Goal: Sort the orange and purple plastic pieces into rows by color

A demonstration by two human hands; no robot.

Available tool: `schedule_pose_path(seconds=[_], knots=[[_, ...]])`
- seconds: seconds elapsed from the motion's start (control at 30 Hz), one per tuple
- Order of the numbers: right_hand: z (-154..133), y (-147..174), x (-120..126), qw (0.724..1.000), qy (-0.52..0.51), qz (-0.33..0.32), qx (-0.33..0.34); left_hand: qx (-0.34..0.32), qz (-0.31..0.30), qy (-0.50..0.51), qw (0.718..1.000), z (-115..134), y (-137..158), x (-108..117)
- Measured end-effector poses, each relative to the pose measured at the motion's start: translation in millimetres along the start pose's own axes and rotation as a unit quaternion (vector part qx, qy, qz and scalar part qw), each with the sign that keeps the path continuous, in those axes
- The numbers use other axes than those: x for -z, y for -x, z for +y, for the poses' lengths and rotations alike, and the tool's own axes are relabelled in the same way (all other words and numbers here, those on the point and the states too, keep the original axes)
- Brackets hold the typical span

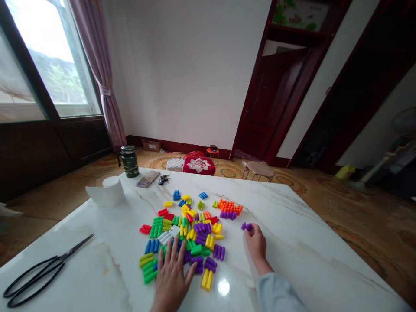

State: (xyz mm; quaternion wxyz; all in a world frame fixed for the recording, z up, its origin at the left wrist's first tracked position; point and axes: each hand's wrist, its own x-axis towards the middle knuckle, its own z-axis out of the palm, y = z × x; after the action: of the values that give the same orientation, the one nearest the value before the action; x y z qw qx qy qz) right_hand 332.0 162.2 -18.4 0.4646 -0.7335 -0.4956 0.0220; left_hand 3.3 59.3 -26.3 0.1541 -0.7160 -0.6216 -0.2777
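The left hand (171,277) lies flat, fingers spread, on the near edge of the heap of coloured plastic blocks (188,234), as if pinning them so they do not slide. The right hand (256,242) has its fingertips pinched on a small purple block (246,226) resting on the white marble table (308,260), off the heap at its three o'clock. An orange cluster (230,206) sits at one o'clock of the heap. Black scissors (42,271) lie at nine o'clock, well apart; a tissue roll (108,191), phone (147,178), keys (163,178) and green jar (129,161) stand along the far edge, out of the way
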Motion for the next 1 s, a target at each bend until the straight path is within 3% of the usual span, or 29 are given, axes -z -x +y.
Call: schedule_pose_path(seconds=[0.4, 0.7, 0.83, 1.0], knots=[[-3, -34, -36, 1.000, 0.005, 0.008, 0.020, -0.011, -0.008, -0.014, 1.000, -1, 0, 3], [-2, -38, -38, 1.000, -0.016, -0.006, 0.025, -0.005, -0.008, 0.001, 1.000, -1, 0, 3], [3, -34, -36, 0.997, -0.076, -0.020, 0.018, -0.009, -0.004, -0.005, 1.000, -1, 0, 4], [0, -18, -31, 0.994, -0.102, 0.032, 0.017, -0.009, -0.017, -0.012, 1.000, 0, -1, 8]])
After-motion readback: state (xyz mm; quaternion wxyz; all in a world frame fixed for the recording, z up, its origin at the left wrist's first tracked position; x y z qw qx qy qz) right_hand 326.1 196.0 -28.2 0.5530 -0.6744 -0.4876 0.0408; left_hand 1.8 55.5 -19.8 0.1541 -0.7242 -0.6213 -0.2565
